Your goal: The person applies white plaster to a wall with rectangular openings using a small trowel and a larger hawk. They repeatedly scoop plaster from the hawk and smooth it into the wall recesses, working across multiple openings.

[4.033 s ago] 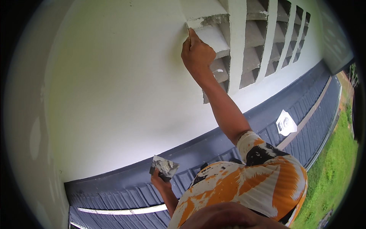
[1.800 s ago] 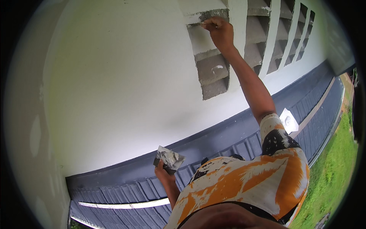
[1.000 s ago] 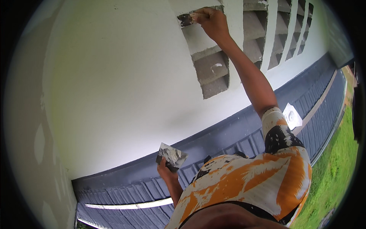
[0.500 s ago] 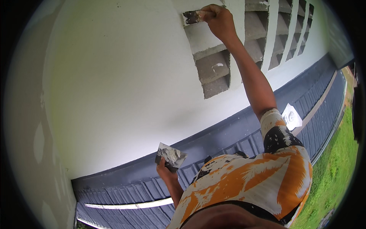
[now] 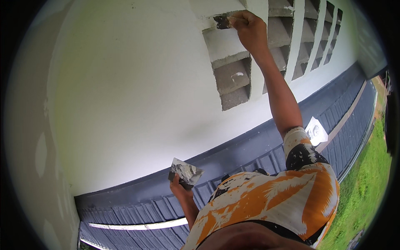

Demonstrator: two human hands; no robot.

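From my remote seat, the head view gives me the right hand (image 5: 253, 35) at the upper centre of the frame, thumb and fingers pinched narrow around a small dark-smeared blade (image 5: 223, 22). The blade sits over a pale ledge at the top of the leftmost column of recessed openings (image 5: 233, 77) in the white wall (image 5: 125, 104); I cannot tell how firmly it touches. More columns of openings run toward the upper right. Below the centre, slightly left, I see the left hand (image 5: 180, 189) gripping the lower left edge of a flat plate (image 5: 192, 171), its face coated with grey and white smears. Behind it, the dark ribbed roof (image 5: 129, 212) curves across the lower frame. A white sheet (image 5: 316, 131) lies on it at right, near the patterned sleeve (image 5: 304, 152), and green grass (image 5: 360, 191) fills the lower right.
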